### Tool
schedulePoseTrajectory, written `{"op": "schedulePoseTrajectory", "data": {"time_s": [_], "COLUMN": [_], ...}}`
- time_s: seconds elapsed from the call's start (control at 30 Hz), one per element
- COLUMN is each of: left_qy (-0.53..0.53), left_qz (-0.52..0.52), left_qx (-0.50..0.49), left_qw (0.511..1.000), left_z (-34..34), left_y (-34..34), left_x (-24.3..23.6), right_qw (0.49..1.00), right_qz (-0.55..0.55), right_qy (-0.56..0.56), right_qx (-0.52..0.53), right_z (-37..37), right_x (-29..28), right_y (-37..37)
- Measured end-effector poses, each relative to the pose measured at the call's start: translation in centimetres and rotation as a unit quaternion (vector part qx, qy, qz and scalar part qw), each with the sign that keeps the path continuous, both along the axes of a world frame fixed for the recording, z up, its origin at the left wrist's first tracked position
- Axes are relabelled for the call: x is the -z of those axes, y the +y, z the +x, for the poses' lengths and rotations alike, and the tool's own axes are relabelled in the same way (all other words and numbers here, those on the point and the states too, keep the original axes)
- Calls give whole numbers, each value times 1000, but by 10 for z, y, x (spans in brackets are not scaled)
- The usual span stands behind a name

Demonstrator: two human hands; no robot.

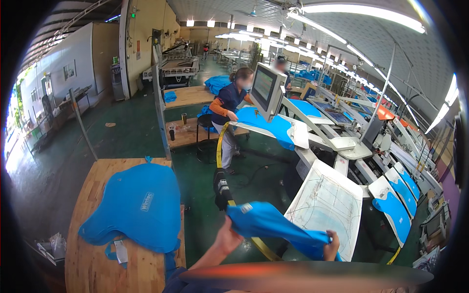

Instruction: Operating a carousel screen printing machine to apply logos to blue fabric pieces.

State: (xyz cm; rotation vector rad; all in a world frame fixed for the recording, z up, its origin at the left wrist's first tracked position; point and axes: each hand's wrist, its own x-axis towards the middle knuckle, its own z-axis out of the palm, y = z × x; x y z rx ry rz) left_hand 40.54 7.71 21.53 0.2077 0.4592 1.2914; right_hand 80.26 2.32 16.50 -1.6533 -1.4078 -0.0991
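Note:
A blue fabric piece [278,227] with a small pale print stretches between my two hands, sagging in the middle. My left hand [228,237] grips its left end, and my right hand [331,244] holds the right end over the lower part of a white printing platen [327,195], which bears dark outlines. To my left, a stack of blue fabric pieces [129,205] with a pale printed patch lies on a wooden table [83,266], with a white tag at its lower edge.
A curved yellow-and-black rail [222,185] passes before me. Beyond it a co-worker [229,105] handles blue fabric on another platen [303,136] beneath a monitor [268,90]. More platens with blue pieces [391,212] are at right. A metal post [161,112] rises behind the table.

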Motion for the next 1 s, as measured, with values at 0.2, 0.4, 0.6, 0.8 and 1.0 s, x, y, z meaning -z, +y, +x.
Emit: {"op": "schedulePoseTrajectory", "data": {"time_s": [0.2, 0.4, 0.6, 0.8, 1.0], "left_qy": [-38, -53, -37, -43, -77], "left_qz": [117, 78, 98, 130, 236], "left_qx": [-57, -120, -169, -178, -253], "left_qw": [991, 988, 980, 975, 935], "left_z": [-74, -108, -128, -143, -190], "left_y": [-18, -45, -73, -93, -111], "left_x": [2, 16, 15, 17, -26], "right_qw": [958, 897, 941, 980, 915], "right_qz": [-212, -333, -234, 133, 294], "right_qy": [-20, -17, 8, 63, 37], "right_qx": [-194, -290, -246, -135, -272], "right_z": [-17, -2, -28, -115, -201], "right_x": [-84, -88, -58, -91, -160], "right_y": [32, 61, 110, 194, 262]}}
